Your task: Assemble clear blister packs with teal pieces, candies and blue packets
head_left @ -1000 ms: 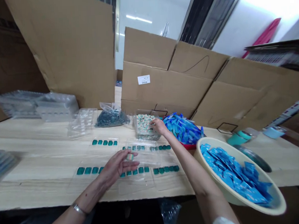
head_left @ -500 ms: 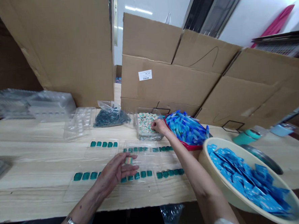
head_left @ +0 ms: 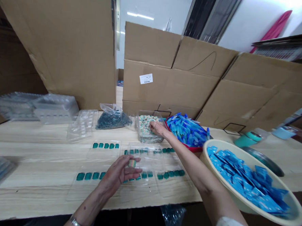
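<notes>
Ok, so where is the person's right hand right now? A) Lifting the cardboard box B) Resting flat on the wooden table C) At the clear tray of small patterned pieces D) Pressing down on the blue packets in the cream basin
C: the right hand reaches over the rim of the clear plastic tray, its fingertips among the small patterned pieces.

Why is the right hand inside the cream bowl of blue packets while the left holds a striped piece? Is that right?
Not quite: the head view shows the right hand at the clear tub of patterned pieces, not in the cream bowl. The left hand does hold the striped piece.
</notes>
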The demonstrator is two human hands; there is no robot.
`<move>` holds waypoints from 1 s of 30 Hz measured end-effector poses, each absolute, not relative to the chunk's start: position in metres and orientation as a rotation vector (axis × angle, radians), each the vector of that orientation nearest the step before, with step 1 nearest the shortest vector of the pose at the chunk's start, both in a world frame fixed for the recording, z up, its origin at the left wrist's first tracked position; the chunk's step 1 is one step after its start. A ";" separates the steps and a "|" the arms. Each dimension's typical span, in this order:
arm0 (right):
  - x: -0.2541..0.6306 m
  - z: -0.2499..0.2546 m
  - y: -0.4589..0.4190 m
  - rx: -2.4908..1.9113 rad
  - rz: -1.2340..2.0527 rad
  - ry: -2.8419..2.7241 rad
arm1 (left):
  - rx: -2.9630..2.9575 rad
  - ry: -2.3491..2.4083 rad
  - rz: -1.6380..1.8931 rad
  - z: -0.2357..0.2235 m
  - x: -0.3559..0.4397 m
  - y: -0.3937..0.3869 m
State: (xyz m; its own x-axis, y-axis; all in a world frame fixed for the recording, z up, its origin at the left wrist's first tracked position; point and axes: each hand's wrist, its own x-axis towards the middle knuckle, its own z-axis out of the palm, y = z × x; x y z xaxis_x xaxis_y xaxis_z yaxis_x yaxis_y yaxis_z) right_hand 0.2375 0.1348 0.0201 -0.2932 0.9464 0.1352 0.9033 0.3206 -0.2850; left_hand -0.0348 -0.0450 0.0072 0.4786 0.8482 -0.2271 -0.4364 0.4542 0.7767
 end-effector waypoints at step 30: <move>0.229 0.023 0.134 -1.885 0.306 -2.134 | 0.746 0.650 0.864 0.009 -0.035 -0.052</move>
State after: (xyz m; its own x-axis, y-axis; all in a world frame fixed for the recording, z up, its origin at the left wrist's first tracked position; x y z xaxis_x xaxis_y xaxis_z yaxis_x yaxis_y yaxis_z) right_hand 0.2289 0.1338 0.0234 -0.1120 0.9915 0.0665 0.9328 0.1280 -0.3370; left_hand -0.0350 -0.0519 0.0087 0.4949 0.8457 -0.1998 -0.4270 0.4369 0.7917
